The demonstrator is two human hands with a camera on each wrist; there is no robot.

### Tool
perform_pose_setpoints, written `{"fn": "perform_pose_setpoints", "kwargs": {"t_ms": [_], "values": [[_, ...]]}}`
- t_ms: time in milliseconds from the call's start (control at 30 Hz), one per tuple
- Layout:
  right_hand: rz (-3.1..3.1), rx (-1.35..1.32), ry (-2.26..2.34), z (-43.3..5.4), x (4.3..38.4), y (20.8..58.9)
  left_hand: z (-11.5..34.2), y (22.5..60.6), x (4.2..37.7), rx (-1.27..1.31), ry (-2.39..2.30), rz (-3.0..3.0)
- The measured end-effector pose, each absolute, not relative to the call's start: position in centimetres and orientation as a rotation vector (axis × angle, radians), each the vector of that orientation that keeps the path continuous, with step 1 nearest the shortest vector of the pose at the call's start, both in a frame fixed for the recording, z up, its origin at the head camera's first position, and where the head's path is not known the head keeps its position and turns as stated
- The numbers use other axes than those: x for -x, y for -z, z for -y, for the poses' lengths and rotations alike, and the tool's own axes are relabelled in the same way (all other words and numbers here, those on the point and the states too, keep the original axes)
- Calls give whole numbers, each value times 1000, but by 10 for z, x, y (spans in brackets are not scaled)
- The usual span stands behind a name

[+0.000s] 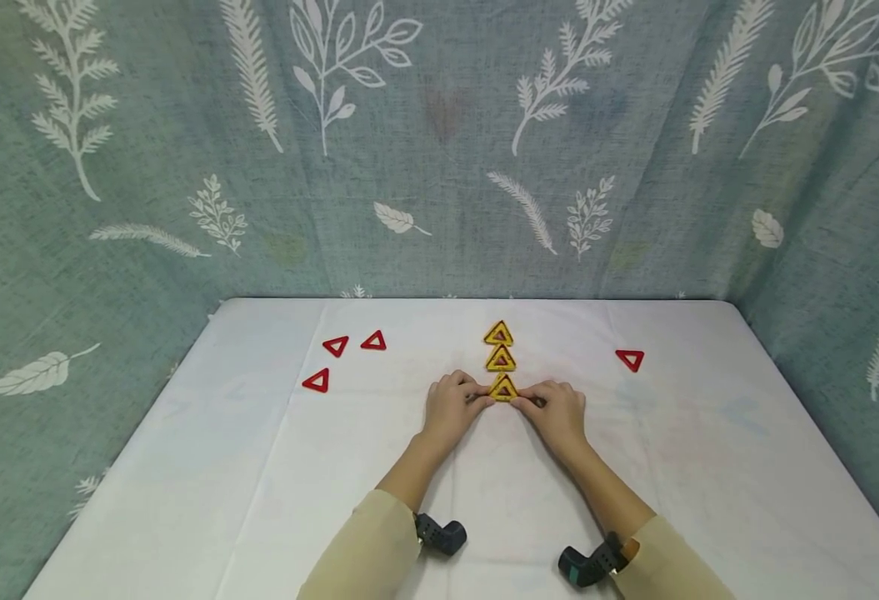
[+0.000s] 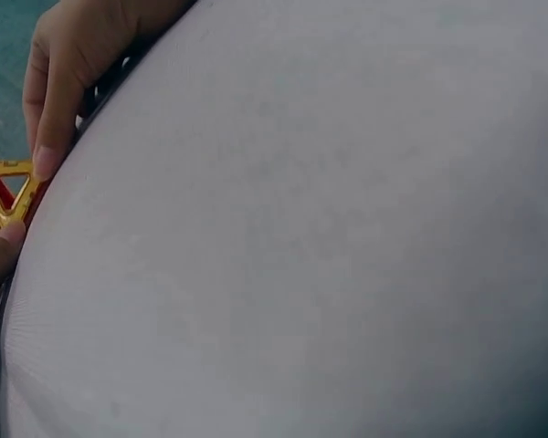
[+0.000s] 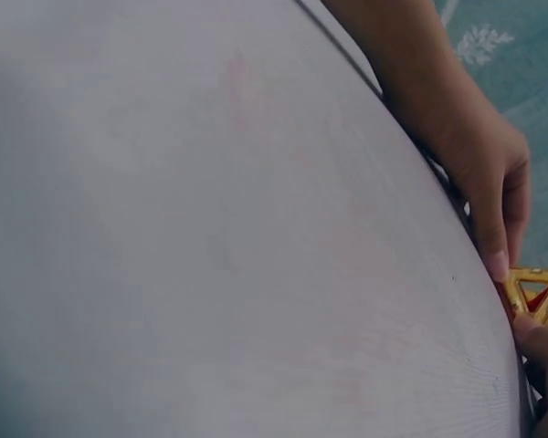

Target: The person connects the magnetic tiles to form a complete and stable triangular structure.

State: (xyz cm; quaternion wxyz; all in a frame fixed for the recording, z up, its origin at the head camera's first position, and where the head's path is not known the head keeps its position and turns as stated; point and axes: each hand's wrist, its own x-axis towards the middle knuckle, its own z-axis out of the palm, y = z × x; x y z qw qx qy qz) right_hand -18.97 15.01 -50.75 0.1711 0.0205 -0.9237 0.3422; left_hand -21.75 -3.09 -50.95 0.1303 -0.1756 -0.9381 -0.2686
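Observation:
Three yellow triangular magnetic tiles make a column down the middle of the white table in the head view. Both hands are at the nearest yellow triangle [image 1: 503, 379]: my left hand [image 1: 450, 408] pinches its left corner and my right hand [image 1: 559, 412] its right corner, thumbs towards me. Red shows through its opening and along its edge in the wrist views, where the yellow triangle [image 2: 9, 168] is partly cut off. Just beyond it lie the middle yellow triangle [image 1: 501, 367] and the far yellow triangle [image 1: 498, 340], each with red visible inside.
At the left of the table lie three loose red triangles [image 1: 374, 347], apart from one another. Another red triangle [image 1: 630, 352] lies on the right. The white tablecloth [image 1: 259, 517] reaches a leaf-patterned green curtain [image 1: 439, 192] behind. A dark wrist camera sits on each forearm.

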Motion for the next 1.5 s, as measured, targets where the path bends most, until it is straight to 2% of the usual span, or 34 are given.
{"fn": "perform_pose_setpoints", "kwargs": {"t_ms": [267, 467, 667, 833, 1167, 1500], "values": [[2626, -51, -1000, -152, 195, 508, 33, 511, 220, 520, 844, 2728], [2613, -94, -1062, -154, 194, 509, 45, 513, 217, 441, 1049, 2721], [2623, -129, -1145, -164, 189, 504, 59, 517, 218, 393, 1056, 2767], [2565, -152, -1159, -176, 187, 505, 79, 518, 218, 378, 1073, 2746], [2639, 49, -1068, -203, 186, 508, 125, 515, 215, 342, 1042, 2732], [2673, 82, -939, -244, 180, 509, 167, 515, 215, 235, 1024, 2761]]}}
